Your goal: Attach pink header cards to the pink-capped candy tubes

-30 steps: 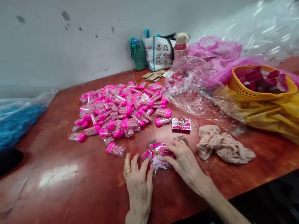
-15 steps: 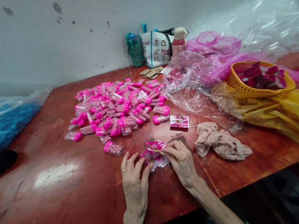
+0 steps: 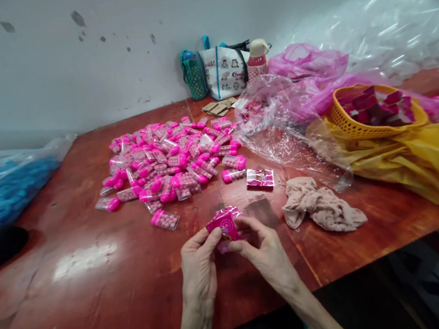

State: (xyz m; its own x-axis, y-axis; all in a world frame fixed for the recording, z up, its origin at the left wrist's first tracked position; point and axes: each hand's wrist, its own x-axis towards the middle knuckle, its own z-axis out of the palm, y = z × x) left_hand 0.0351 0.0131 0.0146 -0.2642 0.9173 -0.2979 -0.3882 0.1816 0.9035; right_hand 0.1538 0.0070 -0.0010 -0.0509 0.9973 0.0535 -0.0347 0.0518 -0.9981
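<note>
Both my hands pinch a small pink printed packet (image 3: pixel 224 227) just above the red-brown table (image 3: pixel 98 292). My left hand (image 3: pixel 198 269) grips its left edge with fingers curled. On the packet's right side, my right hand (image 3: pixel 264 254) holds it between thumb and fingers. A single clear tube with a pink cap (image 3: pixel 164 219) lies just beyond my left hand. Farther back spreads a pile of several pink-capped candy tubes (image 3: pixel 169 161). A second pink packet (image 3: pixel 260 178) lies flat beyond my right hand.
A crumpled beige cloth (image 3: pixel 320 207) lies right of my hands. Clear plastic wrap (image 3: pixel 280 128), a yellow basket (image 3: pixel 345 123) of dark red boxes on a yellow bag, and pink plastic fill the right. Blue-filled bag (image 3: pixel 0 186) at left. Small bags and a flask (image 3: pixel 257 60) stand by the wall.
My hands were pressing the pink packets flat on the table; now they have lifted one packet off the surface and hold it up between fingertips.
</note>
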